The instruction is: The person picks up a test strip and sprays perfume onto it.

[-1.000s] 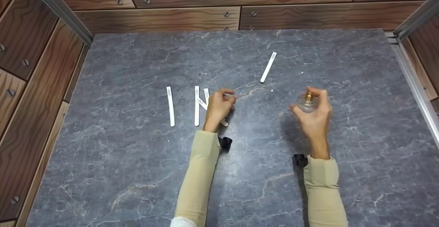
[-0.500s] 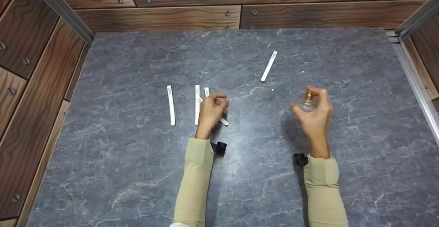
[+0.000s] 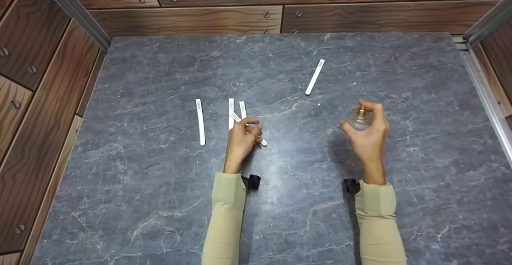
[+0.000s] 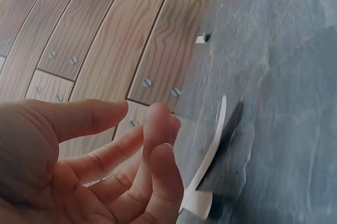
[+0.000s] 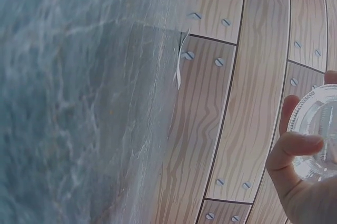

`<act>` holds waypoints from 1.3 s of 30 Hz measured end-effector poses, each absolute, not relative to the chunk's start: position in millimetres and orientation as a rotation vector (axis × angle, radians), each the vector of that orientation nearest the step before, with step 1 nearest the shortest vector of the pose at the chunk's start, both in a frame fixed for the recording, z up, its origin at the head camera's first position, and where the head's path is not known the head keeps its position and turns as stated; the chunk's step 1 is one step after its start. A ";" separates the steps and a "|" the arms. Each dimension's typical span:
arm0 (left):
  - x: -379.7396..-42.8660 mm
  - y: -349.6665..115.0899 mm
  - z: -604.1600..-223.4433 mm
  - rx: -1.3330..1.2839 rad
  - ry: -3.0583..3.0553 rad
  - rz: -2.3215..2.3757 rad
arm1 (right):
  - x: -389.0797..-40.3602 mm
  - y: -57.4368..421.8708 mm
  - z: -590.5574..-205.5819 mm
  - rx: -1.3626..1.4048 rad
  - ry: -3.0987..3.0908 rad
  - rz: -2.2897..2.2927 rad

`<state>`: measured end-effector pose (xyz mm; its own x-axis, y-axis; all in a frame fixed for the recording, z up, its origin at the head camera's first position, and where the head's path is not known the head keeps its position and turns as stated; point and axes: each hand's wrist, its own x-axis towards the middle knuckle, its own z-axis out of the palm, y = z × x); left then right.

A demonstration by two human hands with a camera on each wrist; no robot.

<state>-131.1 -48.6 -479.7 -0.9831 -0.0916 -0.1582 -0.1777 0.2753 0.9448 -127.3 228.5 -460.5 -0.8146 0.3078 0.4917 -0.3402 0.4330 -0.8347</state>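
Note:
In the head view my right hand [image 3: 369, 143] holds a clear glass perfume bottle [image 3: 359, 124] with a gold neck, raised over the table. Its round ribbed glass bottle [image 5: 322, 111] shows at the right edge of the right wrist view. My left hand [image 3: 241, 140], fingers loosely bent, hovers over white paper scent strips; thumb and fingertips hold nothing in the left wrist view. A slanted strip [image 3: 235, 116] crosses beside two upright strips, the left [image 3: 231, 111] and the right [image 3: 242, 108], all partly hidden by that hand. One curved strip [image 4: 218, 134] rises off the surface.
Another strip [image 3: 201, 123] lies apart at left, and one more [image 3: 315, 77] lies farther back, right of centre. Tiny white specks dot the grey marbled table [image 3: 160, 185]. Wood-patterned panels [image 3: 184, 20] and metal rails [image 3: 490, 109] border it.
My left hand has drawn back toward me and slightly left, uncovering more of the slanted strip's printed end. The right hand with the bottle has stayed nearly in place.

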 end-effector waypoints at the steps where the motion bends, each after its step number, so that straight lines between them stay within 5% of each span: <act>1: -130.1 -49.9 -479.9 -0.253 2.460 1.817 | -127.0 228.4 -459.8 0.027 -2.092 1.409; 26: -124.2 -63.2 -480.7 -0.461 2.577 1.767 | -129.1 229.7 -458.8 -0.007 -2.088 1.450; 39: -148.9 -59.2 -484.7 -0.425 2.547 1.732 | -126.7 227.1 -459.8 -0.024 -2.117 1.465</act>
